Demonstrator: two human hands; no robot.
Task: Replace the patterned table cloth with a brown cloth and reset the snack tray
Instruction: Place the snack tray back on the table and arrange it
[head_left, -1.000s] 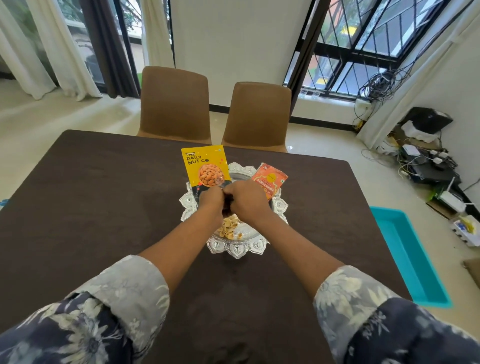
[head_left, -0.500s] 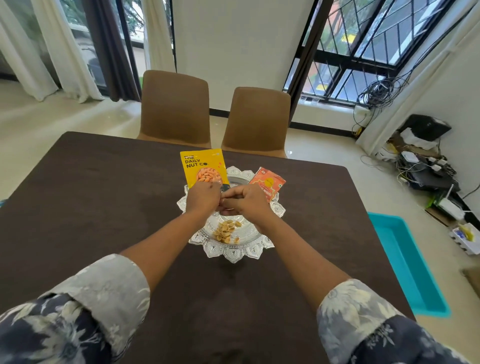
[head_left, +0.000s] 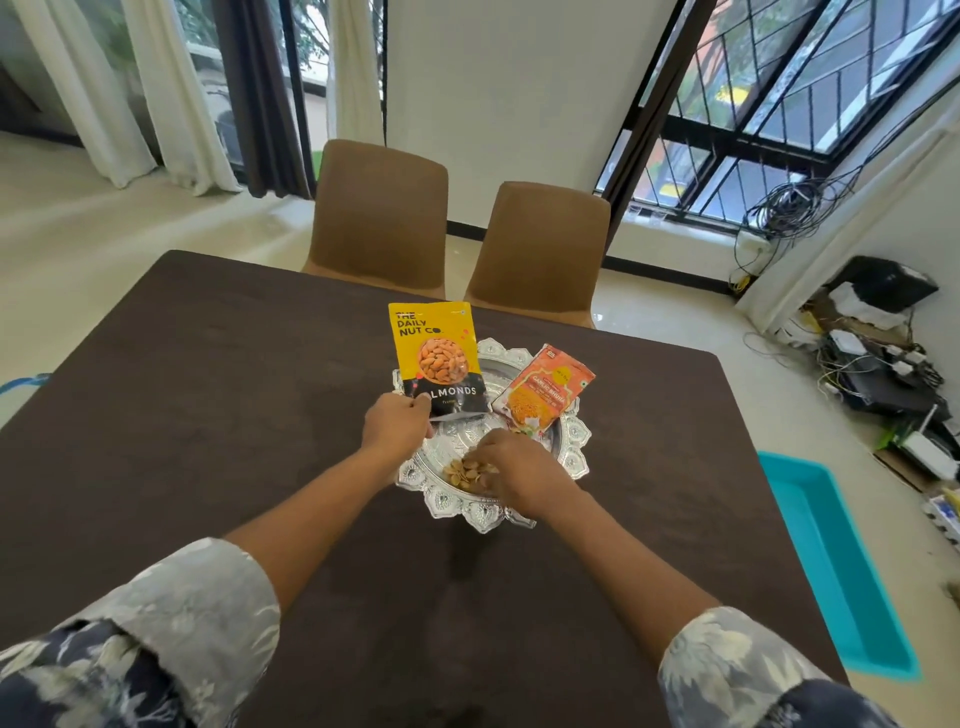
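The brown cloth (head_left: 208, 415) covers the table under both hands. The silver tray (head_left: 576, 441) sits on it, beneath the fingers. The left hand (head_left: 397, 431) pinches the lower corner of the yellow almond packet (head_left: 436, 358), which rises beyond its fingers. The orange packet (head_left: 543, 395) leans just past the right hand (head_left: 514, 467), whose fingers curl down into the loose nuts (head_left: 465, 473). Whether they pinch any, I cannot tell.

- Two brown chairs (head_left: 382, 218) stand side by side, facing me.
- Behind them is a plain white wall (head_left: 498, 78).
- On my right, daylight comes through a barred window (head_left: 779, 104).
- On my left hang white curtains (head_left: 171, 88).
- The pale floor (head_left: 104, 223) shines.
- Tangled cables (head_left: 789, 208) hang under the window, and a turquoise tub (head_left: 831, 561) lies on the floor.
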